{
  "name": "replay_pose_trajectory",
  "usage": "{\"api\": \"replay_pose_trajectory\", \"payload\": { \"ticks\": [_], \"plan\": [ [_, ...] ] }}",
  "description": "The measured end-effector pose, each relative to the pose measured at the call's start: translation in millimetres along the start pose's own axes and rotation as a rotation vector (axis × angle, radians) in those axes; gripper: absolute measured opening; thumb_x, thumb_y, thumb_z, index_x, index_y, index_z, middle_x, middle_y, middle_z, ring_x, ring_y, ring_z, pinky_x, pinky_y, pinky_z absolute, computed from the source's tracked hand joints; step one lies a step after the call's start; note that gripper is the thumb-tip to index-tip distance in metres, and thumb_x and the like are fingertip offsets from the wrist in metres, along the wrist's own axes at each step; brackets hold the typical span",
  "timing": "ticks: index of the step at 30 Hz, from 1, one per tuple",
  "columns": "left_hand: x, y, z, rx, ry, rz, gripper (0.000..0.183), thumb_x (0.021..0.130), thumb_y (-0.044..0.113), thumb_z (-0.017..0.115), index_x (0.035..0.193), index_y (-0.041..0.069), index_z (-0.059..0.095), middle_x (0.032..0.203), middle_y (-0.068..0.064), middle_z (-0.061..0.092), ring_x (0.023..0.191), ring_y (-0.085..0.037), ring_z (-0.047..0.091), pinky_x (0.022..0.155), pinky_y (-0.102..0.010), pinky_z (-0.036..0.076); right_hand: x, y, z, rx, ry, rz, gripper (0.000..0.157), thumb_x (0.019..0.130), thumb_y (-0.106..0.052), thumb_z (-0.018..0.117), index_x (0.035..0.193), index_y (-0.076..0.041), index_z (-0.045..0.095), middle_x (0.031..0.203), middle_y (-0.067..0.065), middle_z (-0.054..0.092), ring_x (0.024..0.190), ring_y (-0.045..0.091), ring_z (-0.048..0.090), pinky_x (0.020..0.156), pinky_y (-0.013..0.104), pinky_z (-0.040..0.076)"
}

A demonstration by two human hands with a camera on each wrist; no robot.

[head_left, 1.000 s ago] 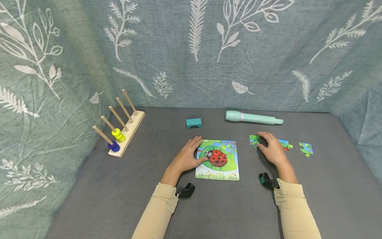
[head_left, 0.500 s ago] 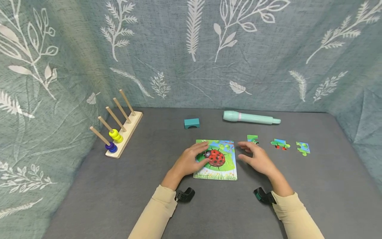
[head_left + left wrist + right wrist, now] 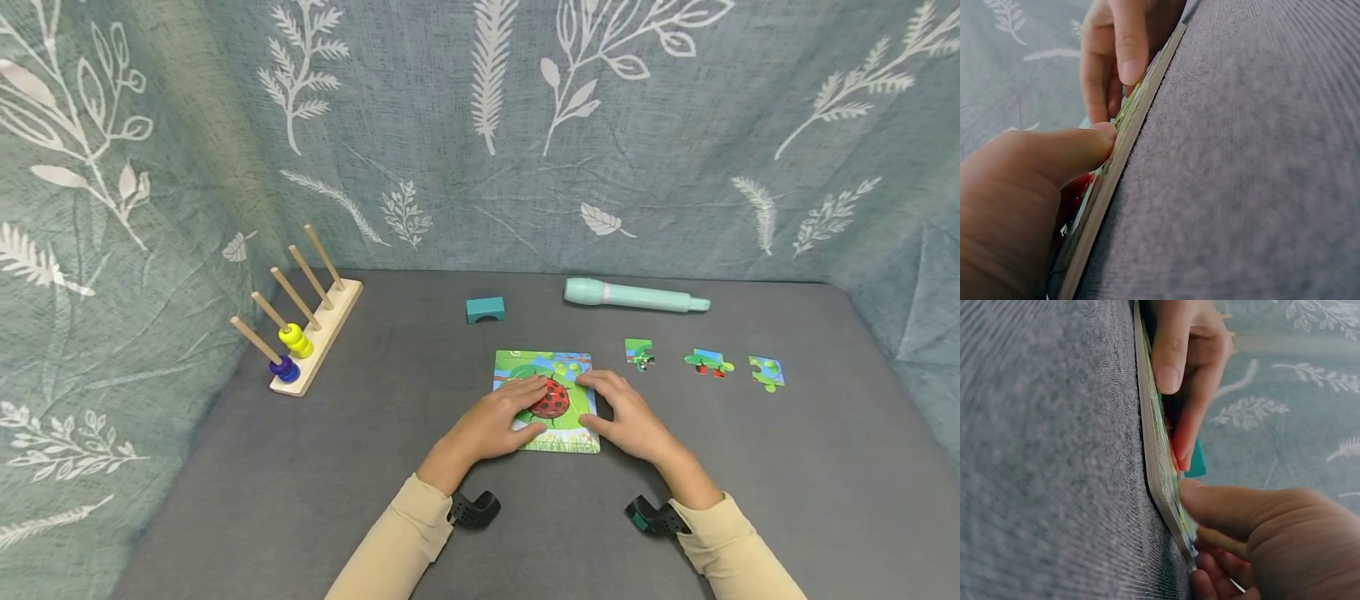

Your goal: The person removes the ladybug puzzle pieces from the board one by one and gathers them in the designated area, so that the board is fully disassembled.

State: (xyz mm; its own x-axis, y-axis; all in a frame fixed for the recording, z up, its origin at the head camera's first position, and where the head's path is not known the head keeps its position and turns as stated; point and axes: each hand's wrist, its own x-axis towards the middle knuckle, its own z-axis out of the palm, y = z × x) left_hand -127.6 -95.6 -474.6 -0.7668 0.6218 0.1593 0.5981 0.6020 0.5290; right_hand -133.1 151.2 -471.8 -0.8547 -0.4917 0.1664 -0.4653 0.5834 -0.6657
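A square ladybug jigsaw puzzle (image 3: 558, 440) lies flat on the grey table, its picture partly covered by both hands. My left hand (image 3: 491, 425) rests across its left half, fingers extended over the ladybug and thumb low on the picture. At the right edge, my right hand (image 3: 628, 421) touches the board with thumb and fingertips spread apart. In the left wrist view, the left thumb (image 3: 1079, 147) presses on the puzzle's surface near its thick front edge (image 3: 1125, 147). The right thumb (image 3: 1222, 503) touches the board close to its corner in the right wrist view.
Three loose puzzle pieces lie to the right: one green (image 3: 639, 353), one with red parts (image 3: 708, 362), one blue and green (image 3: 767, 372). Behind are a teal arch block (image 3: 485, 309) and a mint microphone-shaped toy (image 3: 637, 296). A wooden peg stacker (image 3: 330, 329) stands left.
My right hand has moved left, from the loose pieces to the puzzle's right edge. My left hand has slid rightward and slightly down, further over the ladybug picture.
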Motion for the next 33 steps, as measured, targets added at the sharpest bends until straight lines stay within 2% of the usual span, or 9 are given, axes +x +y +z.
{"api": "replay_pose_trajectory", "payload": {
  "ticks": [5, 10, 17, 25, 29, 33],
  "plan": [
    [0.0, 0.1, -1.0, -0.004, -0.002, -0.006, 0.056, 0.090, 0.030, 0.065, 0.138, 0.005, 0.050, 0.146, -0.009, 0.045, 0.136, -0.023, 0.040, 0.116, -0.037, 0.033, 1.3, -1.0, -0.2, -0.006, -0.021, 0.015, 0.050, 0.083, -0.012, 0.072, 0.128, 0.003, 0.055, 0.133, 0.019, 0.048, 0.125, 0.039, 0.043, 0.100, 0.058, 0.040],
    [-0.2, -0.1, -1.6, -0.002, -0.004, -0.012, 0.056, 0.090, 0.030, 0.065, 0.138, 0.005, 0.050, 0.146, -0.008, 0.045, 0.136, -0.023, 0.041, 0.115, -0.038, 0.034, 5.3, -4.1, -1.7, 0.033, -0.040, 0.065, 0.045, 0.082, -0.009, 0.073, 0.122, 0.002, 0.055, 0.132, 0.020, 0.047, 0.125, 0.040, 0.042, 0.099, 0.059, 0.040],
    [0.1, -0.1, -0.8, 0.002, -0.010, -0.018, 0.058, 0.090, 0.031, 0.065, 0.139, 0.006, 0.049, 0.146, -0.008, 0.045, 0.136, -0.024, 0.041, 0.115, -0.038, 0.034, 7.2, -6.5, -0.3, 0.103, -0.026, 0.129, 0.045, 0.080, -0.003, 0.074, 0.118, 0.001, 0.051, 0.122, 0.019, 0.048, 0.113, 0.035, 0.048, 0.095, 0.051, 0.045],
    [0.0, -0.3, 0.8, -0.006, -0.010, -0.014, 0.058, 0.089, 0.030, 0.066, 0.139, 0.005, 0.049, 0.145, -0.009, 0.046, 0.136, -0.024, 0.041, 0.115, -0.038, 0.034, 3.9, -7.4, 4.7, 0.048, 0.044, 0.114, 0.046, 0.076, -0.003, 0.077, 0.117, -0.001, 0.055, 0.101, 0.009, 0.054, 0.090, 0.021, 0.054, 0.080, 0.040, 0.051],
    [-0.2, -0.7, 1.0, -0.013, -0.002, -0.013, 0.059, 0.089, 0.030, 0.066, 0.139, 0.004, 0.049, 0.145, -0.009, 0.046, 0.136, -0.024, 0.041, 0.114, -0.039, 0.036, 3.9, -7.1, 5.6, 0.004, 0.046, 0.104, 0.049, 0.077, -0.005, 0.077, 0.122, -0.001, 0.059, 0.097, 0.006, 0.053, 0.085, 0.015, 0.052, 0.074, 0.034, 0.050],
    [-0.4, -1.1, 0.2, -0.017, 0.002, -0.013, 0.059, 0.089, 0.030, 0.067, 0.139, 0.005, 0.048, 0.145, -0.010, 0.046, 0.136, -0.024, 0.041, 0.114, -0.039, 0.036, 3.9, -6.7, 5.5, -0.020, 0.046, 0.069, 0.055, 0.078, -0.005, 0.076, 0.129, 0.000, 0.057, 0.098, 0.005, 0.052, 0.084, 0.013, 0.050, 0.071, 0.032, 0.048]
  ]
}}
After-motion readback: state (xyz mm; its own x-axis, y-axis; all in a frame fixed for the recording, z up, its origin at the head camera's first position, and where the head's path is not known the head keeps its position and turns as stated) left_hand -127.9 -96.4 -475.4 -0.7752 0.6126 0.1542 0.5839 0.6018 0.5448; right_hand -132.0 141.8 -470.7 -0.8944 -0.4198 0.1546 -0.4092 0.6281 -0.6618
